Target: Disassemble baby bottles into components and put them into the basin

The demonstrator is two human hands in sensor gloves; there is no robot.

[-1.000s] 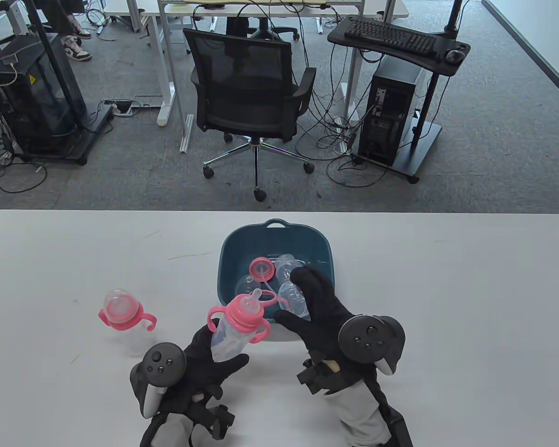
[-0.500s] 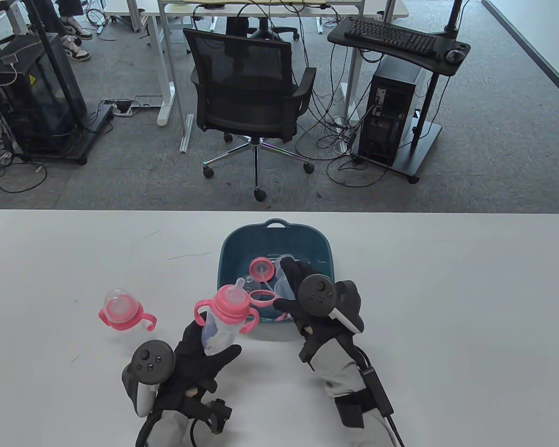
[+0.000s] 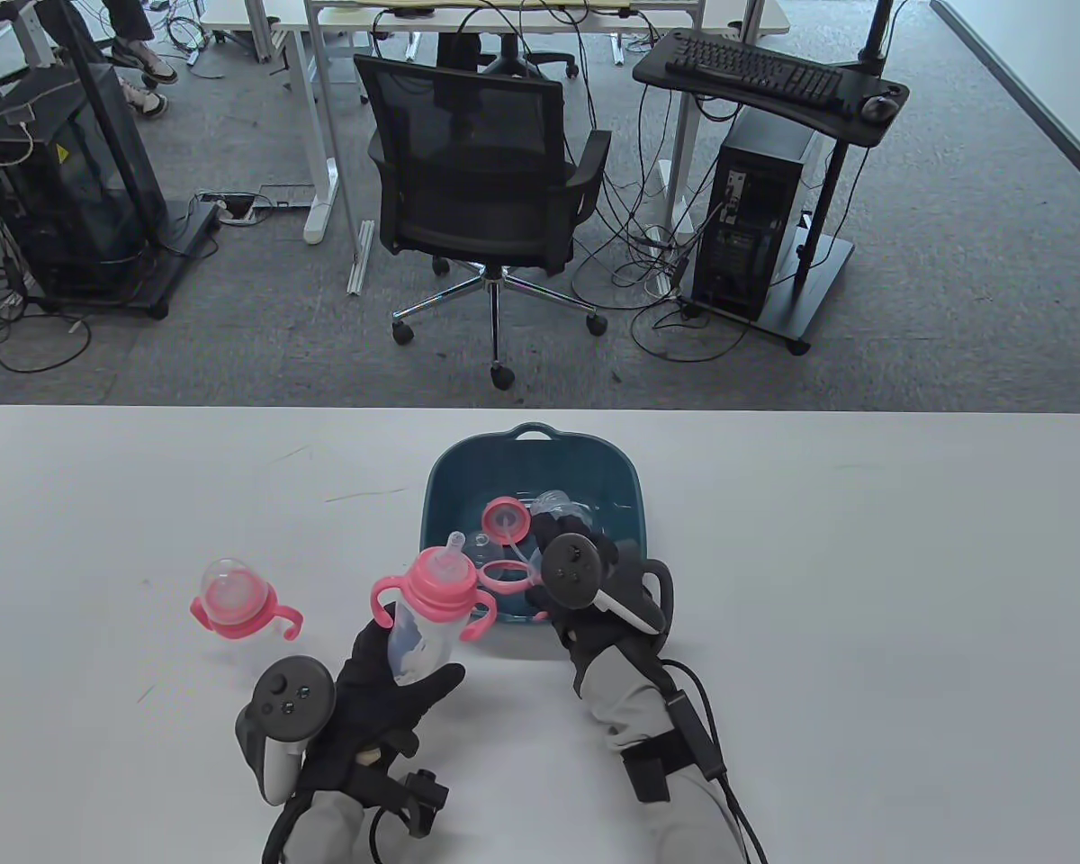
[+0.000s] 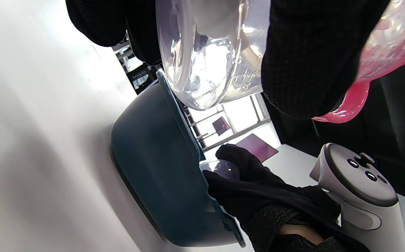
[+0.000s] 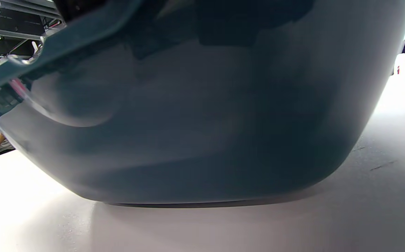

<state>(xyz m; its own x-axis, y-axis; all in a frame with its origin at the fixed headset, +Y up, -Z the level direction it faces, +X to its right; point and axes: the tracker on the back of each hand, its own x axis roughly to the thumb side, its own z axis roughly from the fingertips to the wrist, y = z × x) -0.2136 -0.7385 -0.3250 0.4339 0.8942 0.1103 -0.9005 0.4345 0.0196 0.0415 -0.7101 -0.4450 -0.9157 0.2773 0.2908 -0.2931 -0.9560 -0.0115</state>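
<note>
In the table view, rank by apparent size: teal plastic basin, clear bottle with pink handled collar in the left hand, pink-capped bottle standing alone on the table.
1. Teal plastic basin
2. Clear bottle with pink handled collar, raised nearer the camera, so unsure
3. Pink-capped bottle

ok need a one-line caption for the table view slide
Left hand holds a pink-collared baby bottle beside the teal basin while the right hand reaches in.

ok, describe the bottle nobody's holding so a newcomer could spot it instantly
Start at the teal basin mid-table and look to its left. Past the left hand, which grips a bottle, the free bottle stands alone on the table, its clear dome cap still on.
</note>
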